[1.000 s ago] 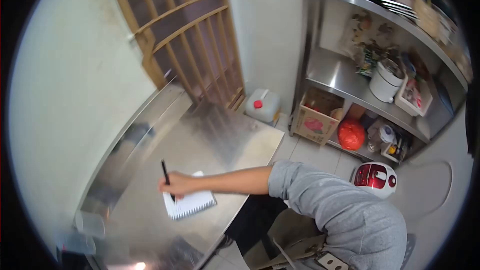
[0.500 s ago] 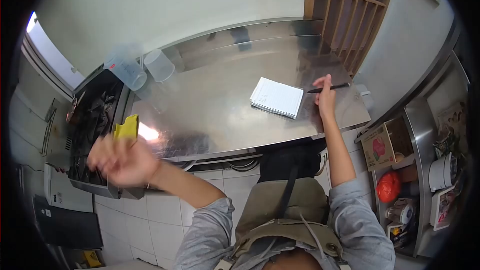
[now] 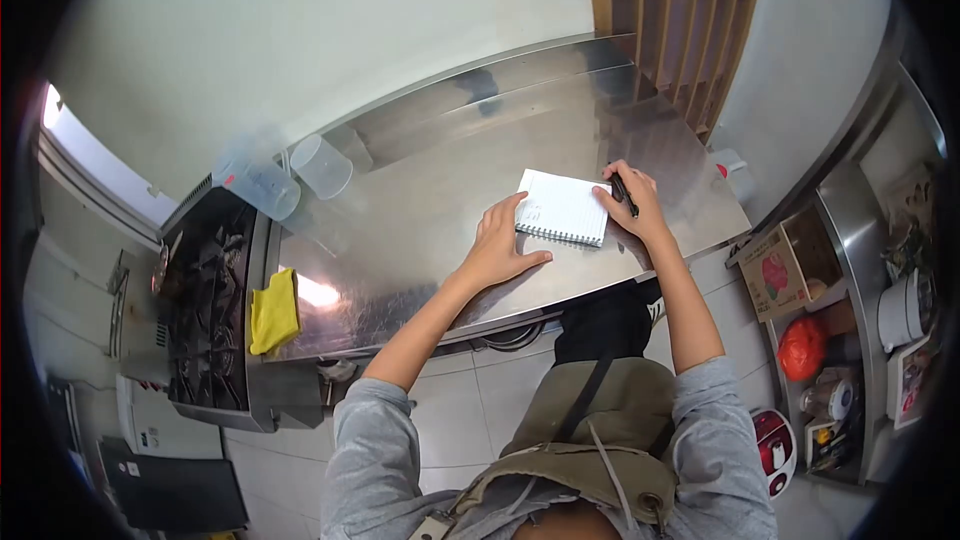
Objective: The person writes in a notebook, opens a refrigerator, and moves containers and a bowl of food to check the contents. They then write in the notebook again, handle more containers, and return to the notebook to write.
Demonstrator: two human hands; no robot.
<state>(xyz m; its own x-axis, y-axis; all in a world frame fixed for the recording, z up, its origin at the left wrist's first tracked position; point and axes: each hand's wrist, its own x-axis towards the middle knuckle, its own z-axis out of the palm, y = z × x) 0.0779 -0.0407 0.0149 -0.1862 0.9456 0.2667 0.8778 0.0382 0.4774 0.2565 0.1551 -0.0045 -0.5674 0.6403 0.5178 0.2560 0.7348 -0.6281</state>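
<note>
A spiral notepad [image 3: 565,205] with lined white pages lies on the steel table [image 3: 420,200], its coil towards me. Some small writing shows near its left side. My left hand [image 3: 497,245] rests at the notepad's left edge, fingers stretched and thumb spread wide, holding nothing. At the right edge, my right hand [image 3: 637,205] is closed around a black pen [image 3: 623,190], with the thumb at the page's edge.
A yellow cloth [image 3: 275,312] lies on the table's left edge, beside a gas stove [image 3: 210,310]. Two clear plastic jugs [image 3: 322,168] stand at the back left. To the right, a shelf holds a cardboard box [image 3: 772,275] and a red bag [image 3: 803,348].
My left hand has moved from near the yellow cloth to the notepad's left edge. My right hand has come left to the notepad, and the pen has turned in its grip.
</note>
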